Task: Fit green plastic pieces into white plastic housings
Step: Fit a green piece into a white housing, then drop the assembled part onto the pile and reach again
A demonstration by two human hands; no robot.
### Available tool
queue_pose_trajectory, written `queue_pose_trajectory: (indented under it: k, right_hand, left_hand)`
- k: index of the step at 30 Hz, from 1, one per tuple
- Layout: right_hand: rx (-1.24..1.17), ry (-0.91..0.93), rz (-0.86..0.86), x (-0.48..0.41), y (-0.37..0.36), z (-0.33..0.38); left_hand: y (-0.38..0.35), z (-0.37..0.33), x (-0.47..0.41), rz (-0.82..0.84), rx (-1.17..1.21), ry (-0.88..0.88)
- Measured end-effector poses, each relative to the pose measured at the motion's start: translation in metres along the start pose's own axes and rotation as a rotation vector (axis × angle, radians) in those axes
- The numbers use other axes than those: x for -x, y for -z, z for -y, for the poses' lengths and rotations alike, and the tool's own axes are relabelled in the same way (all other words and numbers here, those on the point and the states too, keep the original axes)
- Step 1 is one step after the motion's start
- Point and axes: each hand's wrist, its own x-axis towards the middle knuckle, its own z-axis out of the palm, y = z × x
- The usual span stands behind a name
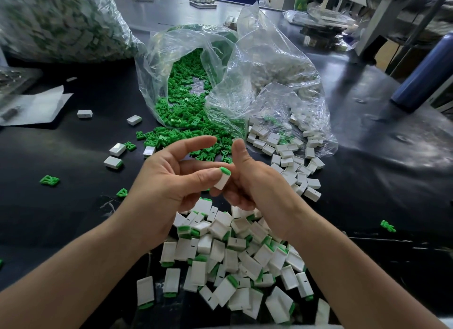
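A black factory workbench carries two clear bags, one spilling green plastic pieces, the other white housings, with a heap of fitted units at the near edge. Above it the left hand, by its thumb, and the right hand, fingers curled, pinch one housing, a green piece seated on top.

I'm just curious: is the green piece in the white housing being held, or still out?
In. Only the end of the green piece shows, at the top of the white housing.
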Motion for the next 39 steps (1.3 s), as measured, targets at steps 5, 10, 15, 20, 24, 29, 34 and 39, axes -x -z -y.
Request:
queue_pose_trajectory:
  k: [5, 10, 15, 20, 24, 29, 34, 39]
  right_hand:
    - [0.052, -0.036, -0.098, -0.004, 0.003, -0.004]
    - [0.139, -0.014, -0.176, -0.007, 0.006, -0.008]
    - [0.231, 0.014, -0.28, -0.011, 0.015, -0.01]
    - [0.646, 0.06, -0.541, -0.018, 0.037, -0.019]
    - [0.861, -0.019, -0.679, -0.027, 0.055, -0.029]
    - [0.998, -0.127, -0.676, -0.032, 0.063, -0.034]
    - [1.124, -0.158, -0.645, -0.034, 0.064, -0.035]
    - [1.125, -0.14, -0.679, -0.035, 0.065, -0.036]
  left_hand:
    - [0.001, -0.001, -0.001, -0.018, 0.004, 0.01]
    - [0.002, -0.001, 0.0, -0.016, -0.031, -0.002]
    - [0.0, -0.002, 0.007, 0.152, -0.158, -0.028]
    - [0.001, 0.0, 0.003, 0.07, -0.177, -0.017]
    - [0.004, -0.001, 0.0, 0.015, -0.126, -0.008]
    - [0.006, 0.001, -0.002, -0.011, -0.113, -0.017]
    - [0.008, 0.002, -0.005, -0.075, -0.09, -0.019]
    - [0.008, 0.003, -0.006, -0.095, -0.089, -0.019]
